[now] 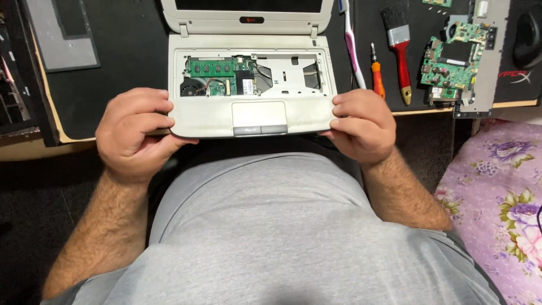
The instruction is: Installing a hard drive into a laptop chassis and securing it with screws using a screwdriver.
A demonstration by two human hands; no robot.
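Two hands grip the small white plastic laptop [251, 85] at the desk's near edge: left hand [132, 133] and right hand [358, 124] clamp its front corners. Keyboard off, green boards exposed; likely light, rigid, fragile inside. Red-handled brush [400, 51] lies well right.

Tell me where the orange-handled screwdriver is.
In the head view, the orange-handled screwdriver lies on the black desk mat right of the opened white laptop, between a toothbrush and a red-handled brush, just beyond the right hand.

Black desk mat [118, 62], floral cloth [497, 192]
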